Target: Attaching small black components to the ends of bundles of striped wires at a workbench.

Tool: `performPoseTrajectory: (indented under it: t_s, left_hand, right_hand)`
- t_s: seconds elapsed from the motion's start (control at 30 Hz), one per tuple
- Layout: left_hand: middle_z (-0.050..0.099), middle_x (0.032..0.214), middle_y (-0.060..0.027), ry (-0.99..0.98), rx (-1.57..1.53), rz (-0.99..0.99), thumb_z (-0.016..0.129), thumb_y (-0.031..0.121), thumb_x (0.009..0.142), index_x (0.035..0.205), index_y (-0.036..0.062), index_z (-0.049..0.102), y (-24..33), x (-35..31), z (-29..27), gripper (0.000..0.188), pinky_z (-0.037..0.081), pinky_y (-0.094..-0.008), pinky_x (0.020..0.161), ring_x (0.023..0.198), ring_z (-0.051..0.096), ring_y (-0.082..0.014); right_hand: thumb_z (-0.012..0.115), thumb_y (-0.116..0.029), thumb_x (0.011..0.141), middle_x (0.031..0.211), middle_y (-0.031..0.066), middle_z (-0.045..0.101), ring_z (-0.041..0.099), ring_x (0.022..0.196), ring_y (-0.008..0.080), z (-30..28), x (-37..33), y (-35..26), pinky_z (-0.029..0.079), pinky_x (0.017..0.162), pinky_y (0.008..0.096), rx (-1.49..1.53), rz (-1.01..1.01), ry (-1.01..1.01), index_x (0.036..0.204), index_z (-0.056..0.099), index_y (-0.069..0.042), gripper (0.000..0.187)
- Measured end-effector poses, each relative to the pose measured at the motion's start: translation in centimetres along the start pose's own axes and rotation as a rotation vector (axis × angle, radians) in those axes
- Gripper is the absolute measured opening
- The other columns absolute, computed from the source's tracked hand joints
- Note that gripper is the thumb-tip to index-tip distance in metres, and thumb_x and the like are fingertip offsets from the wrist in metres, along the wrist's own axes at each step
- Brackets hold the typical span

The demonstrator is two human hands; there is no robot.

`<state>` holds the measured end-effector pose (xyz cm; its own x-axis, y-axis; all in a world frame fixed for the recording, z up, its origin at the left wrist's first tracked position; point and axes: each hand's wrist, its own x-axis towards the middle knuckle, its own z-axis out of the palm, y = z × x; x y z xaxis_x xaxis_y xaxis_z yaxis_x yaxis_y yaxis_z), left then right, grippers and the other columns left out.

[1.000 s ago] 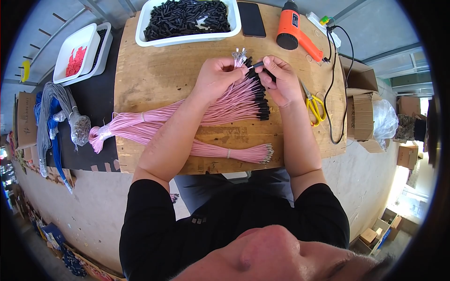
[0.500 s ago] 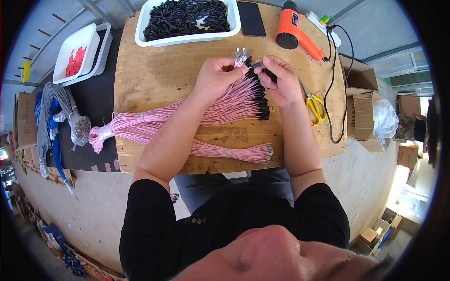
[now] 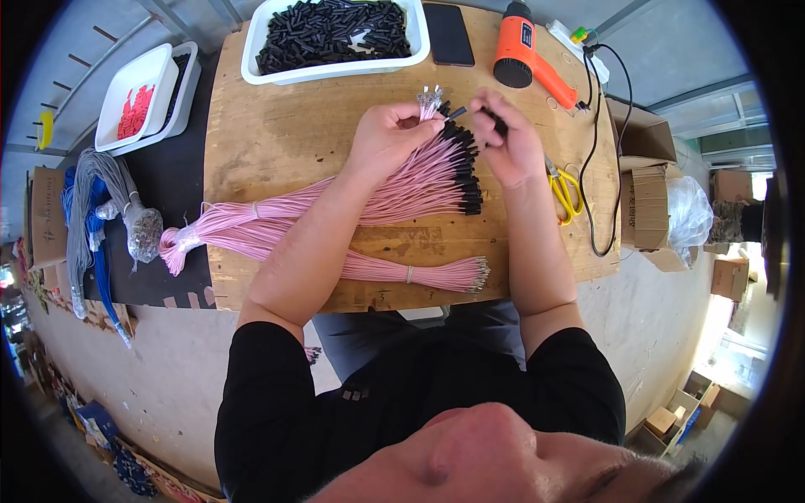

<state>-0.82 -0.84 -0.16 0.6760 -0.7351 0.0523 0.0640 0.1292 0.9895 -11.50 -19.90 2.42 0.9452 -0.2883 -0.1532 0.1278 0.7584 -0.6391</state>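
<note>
The left hand gripped slender pink plastic-coated wires fanned across the brown wooden tabletop; one short black cylindrical tube projected just beyond its grip. The right hand, slightly blurred, loosely held dark pieces, apart from that tube. Judged from this view, sound work required a steady pinch, tube and wire kept in line.

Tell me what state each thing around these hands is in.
Left hand, pinching upper pink wires.
Right hand, half curled around something dark.
Upper pink wires, many ends in black sleeves, some bare metal.
Lower pink wires, tied, no black sleeves.
Tub of black tubes, well filled.
Tub of red pieces, partly filled.
Phone, screen dark.
Heat gun, lying down; on or off can't be told.
Scissors, lying flat, blades partly hidden.
</note>
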Motion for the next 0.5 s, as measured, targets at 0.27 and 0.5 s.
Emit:
performPoseTrajectory:
  t_s: [0.27, 0.5]
  left_hand:
    - [0.072, 0.085, -0.0027, 0.04, 0.021, 0.03, 0.071, 0.008, 0.09, 0.104, -0.0033, 0.073, -0.3, 0.1, 0.1, 0.018, 0.048, -0.0207, 0.067, 0.073, 0.06, -0.0046]
    - [0.071, 0.08, -0.0024, 0.035, -0.047, -0.025, 0.073, 0.007, 0.089, 0.1, -0.0028, 0.074, 0.1, 0.0, 0.2, 0.015, 0.049, -0.0212, 0.063, 0.068, 0.06, -0.0053]
  right_hand:
    - [0.05, -0.001, 0.099, 0.119, 0.0218, 0.054, 0.053, 0.083, 0.0179, -2.5, 1.4, -0.6, 0.047, 0.063, 0.0208, 0.499, 0.047, 0.196, 0.126, 0.049, 0.009, 0.029]
    - [0.057, -0.012, 0.101, 0.084, 0.0008, 0.061, 0.044, 0.061, 0.0045, 1.6, -0.7, 0.7, 0.031, 0.051, 0.0171, -0.408, -0.04, 0.018, 0.113, 0.063, 0.001, 0.018]
